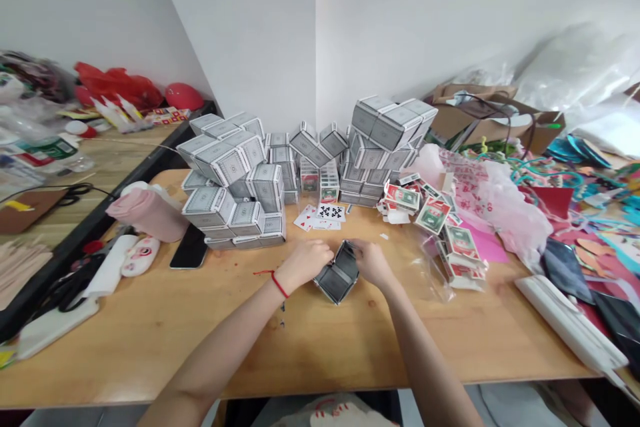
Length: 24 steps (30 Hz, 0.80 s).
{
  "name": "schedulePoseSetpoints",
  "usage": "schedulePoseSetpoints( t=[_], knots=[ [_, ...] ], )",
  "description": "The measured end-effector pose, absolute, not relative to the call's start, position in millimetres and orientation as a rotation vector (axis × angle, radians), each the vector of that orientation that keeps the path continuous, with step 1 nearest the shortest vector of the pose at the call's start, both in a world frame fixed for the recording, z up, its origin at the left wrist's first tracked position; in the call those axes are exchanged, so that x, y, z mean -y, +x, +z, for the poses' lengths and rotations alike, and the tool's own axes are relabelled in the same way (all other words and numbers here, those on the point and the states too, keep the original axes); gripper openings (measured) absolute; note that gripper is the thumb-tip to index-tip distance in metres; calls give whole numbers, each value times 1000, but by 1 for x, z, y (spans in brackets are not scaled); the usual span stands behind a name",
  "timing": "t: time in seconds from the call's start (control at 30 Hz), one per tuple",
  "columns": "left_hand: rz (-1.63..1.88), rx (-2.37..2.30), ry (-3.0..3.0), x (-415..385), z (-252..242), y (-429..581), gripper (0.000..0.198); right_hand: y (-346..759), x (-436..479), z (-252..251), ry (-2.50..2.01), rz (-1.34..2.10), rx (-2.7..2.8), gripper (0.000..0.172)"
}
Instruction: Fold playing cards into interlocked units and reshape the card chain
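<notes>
A hollow box shape folded from grey-patterned playing cards (337,282) stands on the table, its dark inside facing up. My left hand (306,263) grips its left rim with curled fingers, a red string bracelet around the wrist. Across from it, my right hand (373,263) pinches the upper right edge; its fingertips are partly hidden. Just beyond the hands lie loose playing cards (320,216), face up. Stacked card boxes (235,167) rise behind on the left, and a second stack (383,140) stands on the right.
Red and green card packs (460,247) lie in a pile at right, beside clear film and a pink plastic bag (500,200). A white glue-gun-like tool (570,323) rests near the right edge. At left are a phone (189,248) and a pink cloth roll (149,213).
</notes>
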<state>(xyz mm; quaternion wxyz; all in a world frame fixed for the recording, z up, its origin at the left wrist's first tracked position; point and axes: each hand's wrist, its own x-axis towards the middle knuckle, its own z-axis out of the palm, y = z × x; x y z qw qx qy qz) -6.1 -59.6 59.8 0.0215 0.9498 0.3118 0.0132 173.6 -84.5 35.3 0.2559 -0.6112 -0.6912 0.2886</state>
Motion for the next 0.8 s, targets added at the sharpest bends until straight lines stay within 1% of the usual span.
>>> schedulePoseSetpoints(
  t=[0.2,0.33,0.47,0.67,0.8],
  knots=[
    [-59,-1019,2811,68,54,2,21,169,81,30,-1675,809,1891,28],
    [-76,-1017,2701,67,56,2,15,171,80,27,-1694,818,1862,27],
    [-36,-1006,2587,63,58,-1,22,173,78,26,-1647,843,1885,26],
    [-46,-995,2603,63,58,-1,17,177,75,23,-1623,835,1901,26],
    [-77,-1032,2639,64,60,0,16,178,74,20,-1562,909,1874,23]
  ],
)
